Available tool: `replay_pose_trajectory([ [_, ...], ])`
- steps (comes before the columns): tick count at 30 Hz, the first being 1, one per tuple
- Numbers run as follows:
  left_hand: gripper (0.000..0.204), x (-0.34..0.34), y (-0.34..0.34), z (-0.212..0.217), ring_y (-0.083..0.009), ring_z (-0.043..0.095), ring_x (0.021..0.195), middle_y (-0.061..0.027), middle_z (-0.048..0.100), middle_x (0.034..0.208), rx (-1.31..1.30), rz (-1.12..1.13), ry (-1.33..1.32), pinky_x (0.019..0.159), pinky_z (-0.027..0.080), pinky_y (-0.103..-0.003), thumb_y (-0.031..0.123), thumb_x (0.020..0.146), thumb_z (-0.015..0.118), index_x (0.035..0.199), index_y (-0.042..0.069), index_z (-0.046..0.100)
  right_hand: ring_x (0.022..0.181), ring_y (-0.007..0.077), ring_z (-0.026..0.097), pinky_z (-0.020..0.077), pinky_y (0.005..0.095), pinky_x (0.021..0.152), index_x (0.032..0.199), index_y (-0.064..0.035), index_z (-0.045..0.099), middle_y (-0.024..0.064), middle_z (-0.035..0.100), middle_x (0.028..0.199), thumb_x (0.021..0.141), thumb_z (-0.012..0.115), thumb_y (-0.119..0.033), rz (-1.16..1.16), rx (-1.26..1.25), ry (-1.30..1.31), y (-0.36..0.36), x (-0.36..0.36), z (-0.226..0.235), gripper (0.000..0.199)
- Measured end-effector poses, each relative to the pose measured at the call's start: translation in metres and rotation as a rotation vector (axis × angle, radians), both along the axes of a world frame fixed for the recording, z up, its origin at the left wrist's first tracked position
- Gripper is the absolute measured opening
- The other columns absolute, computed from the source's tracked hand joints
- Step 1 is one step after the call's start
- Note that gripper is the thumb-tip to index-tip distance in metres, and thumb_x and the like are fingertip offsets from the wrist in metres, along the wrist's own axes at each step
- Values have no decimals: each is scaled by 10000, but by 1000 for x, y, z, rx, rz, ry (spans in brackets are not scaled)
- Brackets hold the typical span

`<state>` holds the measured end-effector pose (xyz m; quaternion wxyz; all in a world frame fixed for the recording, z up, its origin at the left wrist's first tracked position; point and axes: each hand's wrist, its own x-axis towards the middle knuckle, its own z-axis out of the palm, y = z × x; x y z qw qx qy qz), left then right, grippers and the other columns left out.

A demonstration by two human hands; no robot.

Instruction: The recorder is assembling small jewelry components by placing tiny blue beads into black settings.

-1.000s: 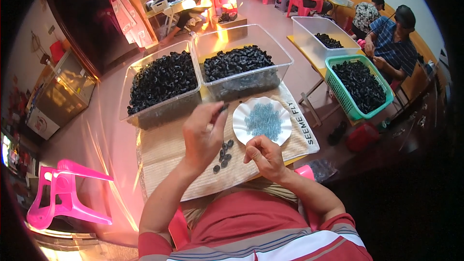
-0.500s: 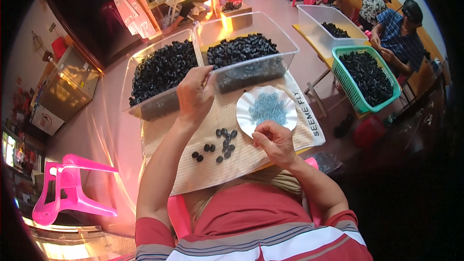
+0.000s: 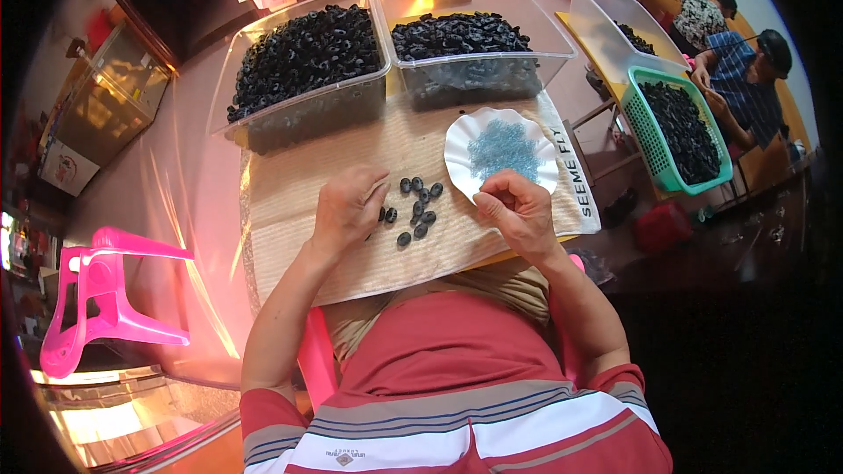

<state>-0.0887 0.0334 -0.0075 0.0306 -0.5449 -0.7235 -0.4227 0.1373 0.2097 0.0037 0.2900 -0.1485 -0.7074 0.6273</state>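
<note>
While about a dozen black pieces [image 3: 421,231] lie mid-frame on one beige cloth [image 3: 285,228], the left hand [image 3: 349,202] and right hand [image 3: 520,211] flank them, apart, both curled; whether they grip anything I cannot tell. Right of centre sits one white plate [image 3: 457,142] of blue pieces [image 3: 505,151]; upper centre, two clear bins [image 3: 320,110]; upper right, one green basket [image 3: 646,130].

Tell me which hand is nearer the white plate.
Right. The right hand is at the near rim of the white plate; the left hand is farther left, beside the loose black pieces.
</note>
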Motion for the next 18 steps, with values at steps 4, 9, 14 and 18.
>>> replay_pose_trajectory([
  [4,213,4,2,-5,-360,685,912,-173,718,1006,-2,-100,67,779,553,-428,90,842,739,1043,23,717,719,35,559,449,196,631,916,-8,667,-14,623,815,922,743,-47,29,86,-7,1,-2,-9,86],
  [9,236,25,32,7,-341,672,897,-152,701,968,-76,-217,188,767,542,-432,108,831,757,1054,54,702,723,53,566,454,211,635,908,0,672,4,623,820,910,750,-44,27,122,-19,0,-2,-8,90],
  [14,218,29,52,4,-334,647,953,-131,683,919,-179,-213,325,810,541,-443,156,833,740,1026,66,697,726,55,566,458,219,638,904,4,674,10,628,822,906,751,-45,24,102,-33,1,-2,-8,91],
  [18,154,30,57,2,-337,636,945,-130,678,888,-304,-232,345,821,536,-447,151,831,703,962,70,694,713,56,562,456,221,625,907,3,672,9,630,825,909,749,-47,19,93,-32,1,-2,-6,92],
])
